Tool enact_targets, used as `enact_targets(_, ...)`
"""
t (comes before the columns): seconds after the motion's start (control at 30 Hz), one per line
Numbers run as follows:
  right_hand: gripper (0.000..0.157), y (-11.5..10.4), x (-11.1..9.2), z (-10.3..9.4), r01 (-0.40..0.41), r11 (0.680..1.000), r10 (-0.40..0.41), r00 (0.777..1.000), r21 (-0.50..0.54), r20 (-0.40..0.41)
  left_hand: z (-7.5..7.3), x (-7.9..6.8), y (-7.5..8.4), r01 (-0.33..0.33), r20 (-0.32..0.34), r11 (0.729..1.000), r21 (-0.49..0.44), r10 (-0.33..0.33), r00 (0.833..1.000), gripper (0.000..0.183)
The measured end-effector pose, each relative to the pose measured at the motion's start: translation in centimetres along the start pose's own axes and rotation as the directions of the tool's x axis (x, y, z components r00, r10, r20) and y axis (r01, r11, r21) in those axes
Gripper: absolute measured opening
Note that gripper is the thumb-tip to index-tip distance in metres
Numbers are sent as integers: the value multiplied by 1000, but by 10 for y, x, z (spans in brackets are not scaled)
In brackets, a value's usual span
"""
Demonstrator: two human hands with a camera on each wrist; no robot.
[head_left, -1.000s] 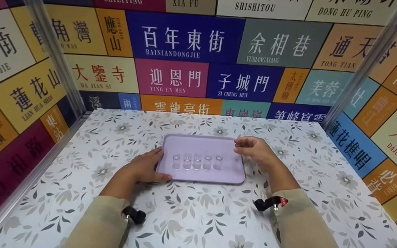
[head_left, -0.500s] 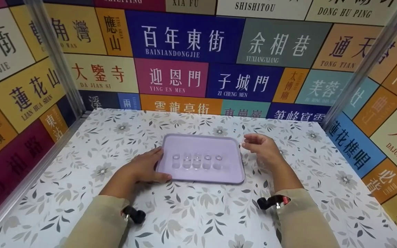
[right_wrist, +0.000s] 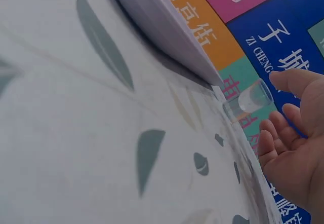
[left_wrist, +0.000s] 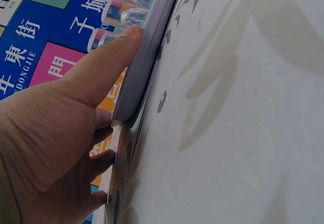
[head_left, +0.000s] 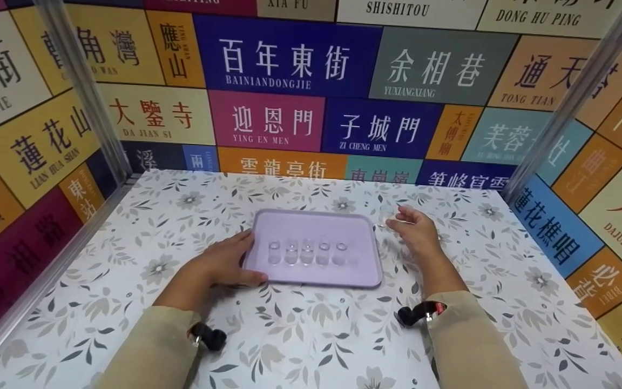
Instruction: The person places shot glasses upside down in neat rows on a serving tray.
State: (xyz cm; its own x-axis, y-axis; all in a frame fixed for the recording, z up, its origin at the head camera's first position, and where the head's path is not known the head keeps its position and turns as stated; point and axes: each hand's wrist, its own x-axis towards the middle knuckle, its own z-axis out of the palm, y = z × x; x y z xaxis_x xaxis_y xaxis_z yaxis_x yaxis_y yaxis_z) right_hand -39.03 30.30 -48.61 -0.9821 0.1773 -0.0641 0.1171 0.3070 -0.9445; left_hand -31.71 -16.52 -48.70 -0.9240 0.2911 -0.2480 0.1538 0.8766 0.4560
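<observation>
A lilac tray [head_left: 362,270] lies flat on the table, bearing several small clear cups [head_left: 291,254] in a row. At its left front corner rests my left hand [head_left: 222,262]; the thumb [left_wrist: 104,69] lies along the tray's rim, and the other fingers are spread along its left side. Past the tray's right edge, another clear cup [right_wrist: 248,101] stands upright on the tabletop. Beside this cup is my right hand [head_left: 416,229], its thumb close to the rim and its other fingers loosely bent. Whether the thumb touches the cup I cannot tell.
A white floral cloth [head_left: 300,335] covers the table. Colourful panels with lettering [head_left: 289,59] rise at the back and both sides, with clear corner posts [head_left: 565,102]. A small black device [head_left: 413,315] sits at each wrist.
My right hand has moved from the tray's far right corner rightward, off the tray. A clear cup now shows beside its fingers. The left hand and tray stay in place.
</observation>
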Motion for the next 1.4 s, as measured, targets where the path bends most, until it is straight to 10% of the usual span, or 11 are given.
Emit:
enact_targets(0.37, 71, 1, 11, 4, -22, 1000, 22, 999, 4, 33, -3, -2, 8, -32, -13, 999, 11, 32, 999, 130)
enact_targets(0.93, 61, 5, 16, 11, 28, 957, -14, 999, -288, 49, -4, -3, 5, -3, 4, 1000, -1, 3, 1000, 133)
enact_targets(1.4, 55, 12, 11, 19, 55, 963, -52, 998, -264, 18, -2, -2, 0, -39, -14, 999, 36, 39, 999, 129)
